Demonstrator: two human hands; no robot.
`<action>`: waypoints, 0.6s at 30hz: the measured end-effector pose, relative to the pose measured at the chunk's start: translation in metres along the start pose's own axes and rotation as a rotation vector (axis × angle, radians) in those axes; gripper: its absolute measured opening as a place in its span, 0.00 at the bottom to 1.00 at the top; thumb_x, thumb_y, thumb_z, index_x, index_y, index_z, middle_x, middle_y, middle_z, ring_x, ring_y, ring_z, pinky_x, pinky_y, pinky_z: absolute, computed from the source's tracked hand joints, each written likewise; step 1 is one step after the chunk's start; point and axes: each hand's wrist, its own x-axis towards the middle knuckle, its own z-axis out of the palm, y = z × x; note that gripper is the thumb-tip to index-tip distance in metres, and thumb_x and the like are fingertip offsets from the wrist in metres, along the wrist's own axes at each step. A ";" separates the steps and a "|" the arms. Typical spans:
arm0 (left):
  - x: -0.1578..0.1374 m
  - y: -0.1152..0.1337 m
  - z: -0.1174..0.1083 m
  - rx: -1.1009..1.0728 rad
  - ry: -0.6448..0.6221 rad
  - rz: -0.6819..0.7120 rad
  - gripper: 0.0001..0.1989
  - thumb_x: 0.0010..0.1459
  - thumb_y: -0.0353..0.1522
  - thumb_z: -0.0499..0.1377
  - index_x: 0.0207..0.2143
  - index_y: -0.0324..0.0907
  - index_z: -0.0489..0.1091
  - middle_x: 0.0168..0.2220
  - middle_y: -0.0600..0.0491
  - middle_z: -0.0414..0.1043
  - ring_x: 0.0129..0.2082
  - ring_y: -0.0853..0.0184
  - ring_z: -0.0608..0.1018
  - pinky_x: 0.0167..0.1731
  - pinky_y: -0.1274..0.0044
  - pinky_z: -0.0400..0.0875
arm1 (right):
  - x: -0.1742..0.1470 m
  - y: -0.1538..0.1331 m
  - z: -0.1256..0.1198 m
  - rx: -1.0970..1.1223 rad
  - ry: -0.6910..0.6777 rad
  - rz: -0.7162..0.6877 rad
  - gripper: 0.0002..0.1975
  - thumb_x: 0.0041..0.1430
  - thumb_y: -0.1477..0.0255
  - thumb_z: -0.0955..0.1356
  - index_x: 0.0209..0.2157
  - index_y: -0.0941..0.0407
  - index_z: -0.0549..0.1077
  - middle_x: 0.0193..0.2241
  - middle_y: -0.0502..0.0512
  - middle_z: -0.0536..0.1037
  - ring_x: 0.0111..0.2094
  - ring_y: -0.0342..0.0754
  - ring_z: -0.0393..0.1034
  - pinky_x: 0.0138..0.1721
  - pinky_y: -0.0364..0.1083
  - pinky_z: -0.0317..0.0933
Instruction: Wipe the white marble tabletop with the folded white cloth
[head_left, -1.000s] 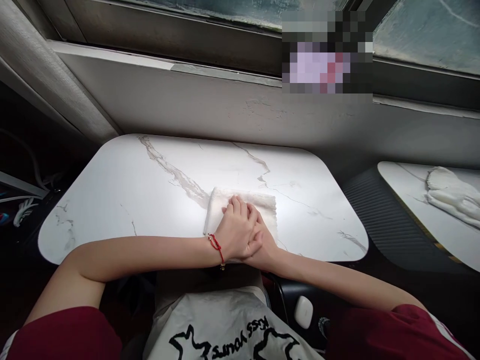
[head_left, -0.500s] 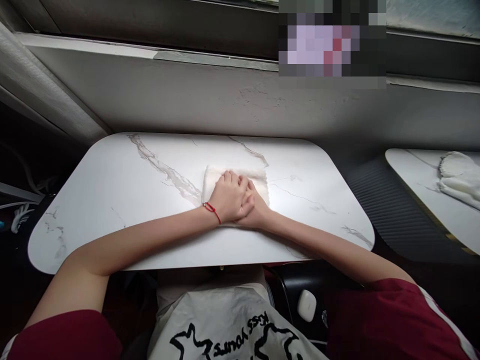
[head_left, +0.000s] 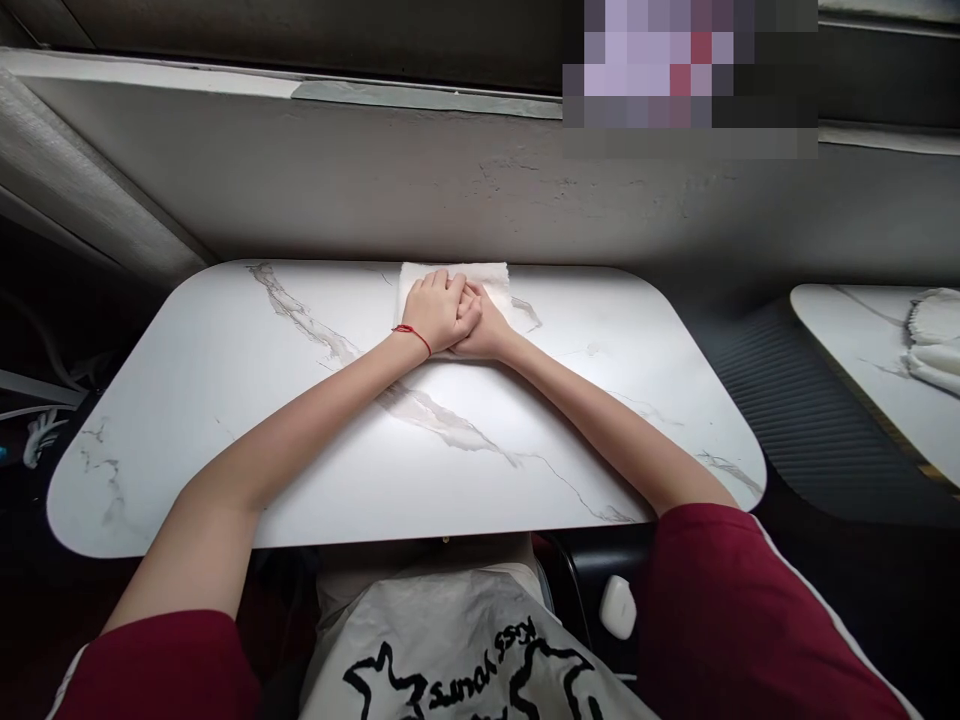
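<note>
A folded white cloth (head_left: 491,275) lies flat near the far edge of the marble-patterned white table (head_left: 360,480). My left hand (head_left: 435,308), with a red string bracelet at the wrist, is clasped over my right hand, its fingers bent and its thumb across. Beneath it, my right hand (head_left: 486,325) presses down on the cloth, and most of its fingers are hidden. Both arms are stretched forward across the tabletop.
A low wall (head_left: 360,190) runs behind the table. On the right, past a dark ribbed surface (head_left: 787,400), stands a second white table (head_left: 847,330) with another white cloth (head_left: 941,325). A small white case (head_left: 618,607) lies below the near edge. White cables (head_left: 45,430) hang at left.
Both hands have slid the cloth away from me, from the middle of the table to its far edge. My arms are straighter, and the clasp of the hands looks the same.
</note>
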 end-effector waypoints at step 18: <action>0.039 -0.029 0.019 -0.160 0.084 -0.002 0.23 0.67 0.41 0.46 0.54 0.40 0.70 0.52 0.40 0.70 0.53 0.50 0.71 0.54 0.61 0.63 | 0.024 0.027 -0.012 -0.072 -0.045 0.030 0.26 0.56 0.69 0.66 0.57 0.58 0.70 0.59 0.66 0.71 0.62 0.63 0.60 0.65 0.64 0.52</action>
